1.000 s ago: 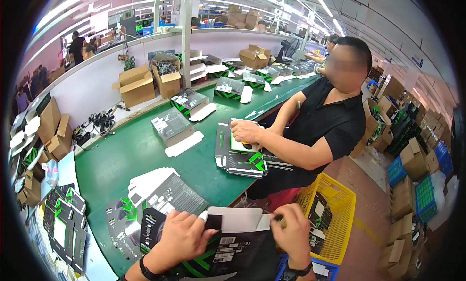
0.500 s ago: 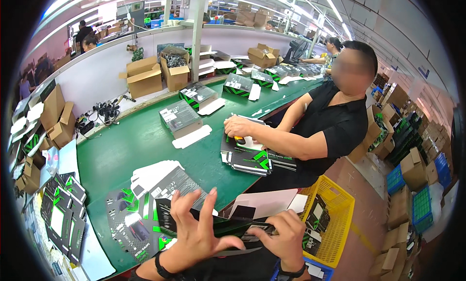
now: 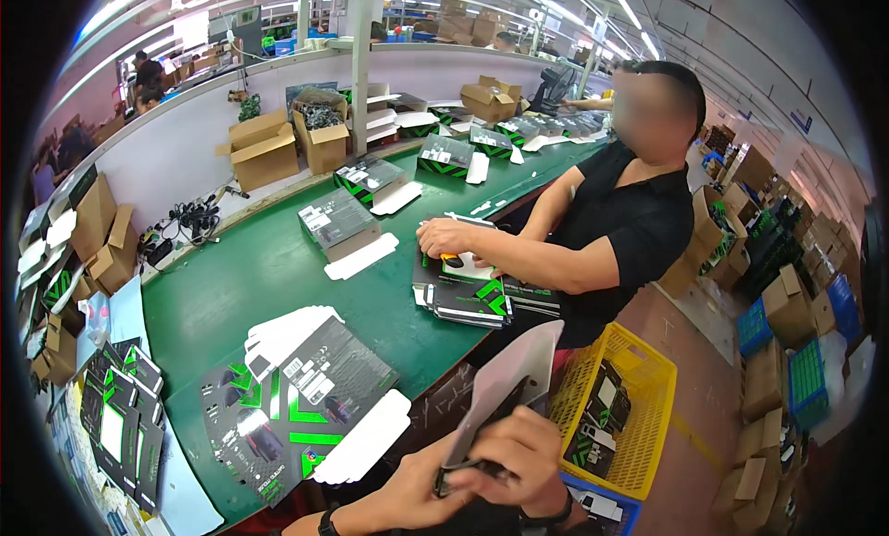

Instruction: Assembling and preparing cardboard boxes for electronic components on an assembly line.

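Both of my hands are on a thin carton (image 3: 519,355), pale inside, held upright near my body at the table's front edge. My right hand (image 3: 519,454) is curled round its lower dark part, the wrist wearing a black band. My left hand (image 3: 412,491) pinches the lower left edge; some of its fingers are hidden behind the carton. To the left, flat dark cartons with green stripes and white flaps (image 3: 338,374) lie overlapping on the green table (image 3: 194,300).
Opposite, a co-worker in black holds a yellow-and-black tool (image 3: 451,260) over stacked printed card pieces (image 3: 463,300). A yellow basket (image 3: 653,443) with card pieces stands at right, above a blue crate (image 3: 616,517). Boxes (image 3: 338,226) line the table; card inserts (image 3: 120,425) lie left.
My left hand has gone from spread fingers above the carton to a grip low on its edge. The carton has turned from lying wide to standing upright.
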Motion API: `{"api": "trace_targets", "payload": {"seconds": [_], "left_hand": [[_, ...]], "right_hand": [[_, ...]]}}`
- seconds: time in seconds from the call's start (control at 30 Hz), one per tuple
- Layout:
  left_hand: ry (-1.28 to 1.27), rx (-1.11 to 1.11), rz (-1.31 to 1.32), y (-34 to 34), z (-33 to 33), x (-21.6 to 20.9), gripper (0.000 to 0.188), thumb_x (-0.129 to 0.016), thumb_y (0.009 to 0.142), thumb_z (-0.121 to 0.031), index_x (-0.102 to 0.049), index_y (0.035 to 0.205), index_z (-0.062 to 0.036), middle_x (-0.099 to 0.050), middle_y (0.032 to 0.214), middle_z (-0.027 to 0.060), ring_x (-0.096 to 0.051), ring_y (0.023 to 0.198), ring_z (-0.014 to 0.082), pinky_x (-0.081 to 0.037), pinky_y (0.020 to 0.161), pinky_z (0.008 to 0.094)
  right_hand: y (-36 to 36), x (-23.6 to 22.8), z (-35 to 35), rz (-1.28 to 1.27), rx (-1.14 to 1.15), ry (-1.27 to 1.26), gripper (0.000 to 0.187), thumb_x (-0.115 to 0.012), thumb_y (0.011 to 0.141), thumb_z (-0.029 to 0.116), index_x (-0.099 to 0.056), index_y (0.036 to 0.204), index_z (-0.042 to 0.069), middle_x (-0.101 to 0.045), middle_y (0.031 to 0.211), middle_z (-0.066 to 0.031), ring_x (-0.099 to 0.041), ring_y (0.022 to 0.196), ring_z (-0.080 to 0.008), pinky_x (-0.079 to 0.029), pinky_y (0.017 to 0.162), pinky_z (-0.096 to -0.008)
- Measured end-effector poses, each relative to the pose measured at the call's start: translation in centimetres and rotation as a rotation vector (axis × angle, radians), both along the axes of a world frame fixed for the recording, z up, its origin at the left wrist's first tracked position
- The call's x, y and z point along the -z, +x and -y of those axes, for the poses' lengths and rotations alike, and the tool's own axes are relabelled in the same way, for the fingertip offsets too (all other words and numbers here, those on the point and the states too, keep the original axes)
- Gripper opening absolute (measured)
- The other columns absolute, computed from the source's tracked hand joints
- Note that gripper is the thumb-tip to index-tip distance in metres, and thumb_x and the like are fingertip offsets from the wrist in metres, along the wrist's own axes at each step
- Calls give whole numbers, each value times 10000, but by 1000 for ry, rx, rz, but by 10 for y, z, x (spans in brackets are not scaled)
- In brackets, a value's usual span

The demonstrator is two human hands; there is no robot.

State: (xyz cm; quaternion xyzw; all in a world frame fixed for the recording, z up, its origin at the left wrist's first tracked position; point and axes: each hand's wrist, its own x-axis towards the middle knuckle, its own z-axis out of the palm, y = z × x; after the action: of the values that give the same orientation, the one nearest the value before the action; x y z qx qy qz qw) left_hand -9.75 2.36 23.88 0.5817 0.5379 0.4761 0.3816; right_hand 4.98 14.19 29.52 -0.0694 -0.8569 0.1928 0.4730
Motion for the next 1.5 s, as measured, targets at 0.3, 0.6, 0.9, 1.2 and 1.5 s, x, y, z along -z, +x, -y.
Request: {"api": "trace_targets", "payload": {"seconds": [0.3,0.6,0.9,1.2,1.5], "left_hand": [[-67,-214,737,-26,23,39,310,-713,974,-120,-641,1244,16,-728,1113,67,-673,992,138,-550,899,310],[-275,-72,669,-39,23,50,327,-697,977,-74,-623,1281,23,-718,1171,91,-681,1031,165,-552,931,331],[-395,22,773,-22,31,90,323,-669,1001,-99,-631,1298,25,-701,1230,77,-650,1104,170,-516,989,331],[-443,144,835,-4,19,103,655,-656,996,-80,-311,1550,-16,-623,1315,94,-586,1216,176,-491,1029,351],[43,-54,180,16,15,113,900,-775,877,-256,-253,1565,-6,-532,1364,271,-549,1279,400,-424,1093,439]], "right_hand": [[40,101,-21,-90,7,-983,629,-810,877,399,-583,1302,-4,-636,1144,-31,-539,869,-67,-440,747,-224],[60,147,-11,-77,-287,-1456,812,-915,753,454,-594,1294,-60,-658,1214,-65,-600,1082,-124,-474,940,-289],[86,160,2,320,373,-956,543,-859,863,267,-622,1245,-37,-670,913,-33,-596,790,-108,-494,715,-275],[120,149,8,82,334,-950,1046,-933,743,415,-398,1536,-7,-557,1334,-165,-596,844,-110,-481,705,-240],[108,164,16,-17,111,-976,565,-845,813,210,-588,1277,16,-505,1323,-108,-534,1200,-214,-423,1033,-351]]}}
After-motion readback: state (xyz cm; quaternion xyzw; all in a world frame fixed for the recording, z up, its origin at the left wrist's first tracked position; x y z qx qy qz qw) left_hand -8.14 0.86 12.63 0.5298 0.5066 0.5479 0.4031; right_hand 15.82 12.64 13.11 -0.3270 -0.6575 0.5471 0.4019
